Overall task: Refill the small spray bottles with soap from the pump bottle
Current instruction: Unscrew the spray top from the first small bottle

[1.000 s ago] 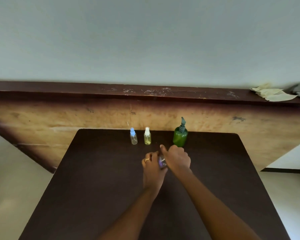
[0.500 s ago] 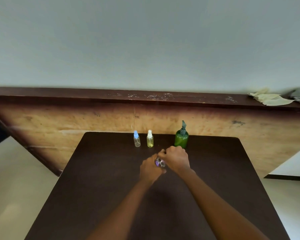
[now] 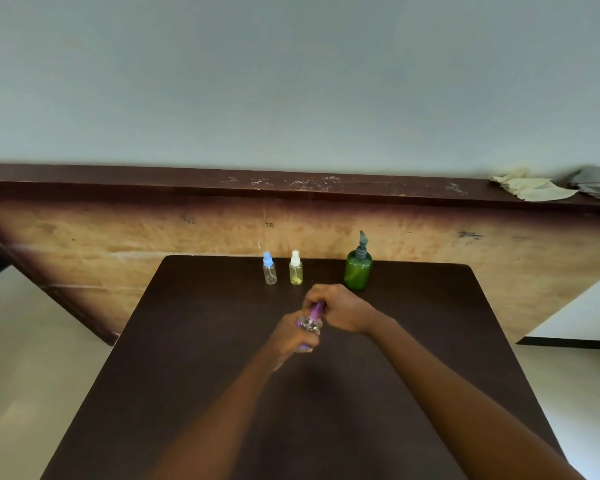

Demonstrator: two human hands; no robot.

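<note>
Purple spray top (image 3: 316, 309), pinched in the curled fingers of the right hand (image 3: 343, 308), wants a straight, even twist (no tilting, I judge) while the left hand (image 3: 291, 337) clasps the small clear bottle (image 3: 308, 325) steady over the table (image 3: 205, 358), near the green pump bottle (image 3: 358, 271)
</note>
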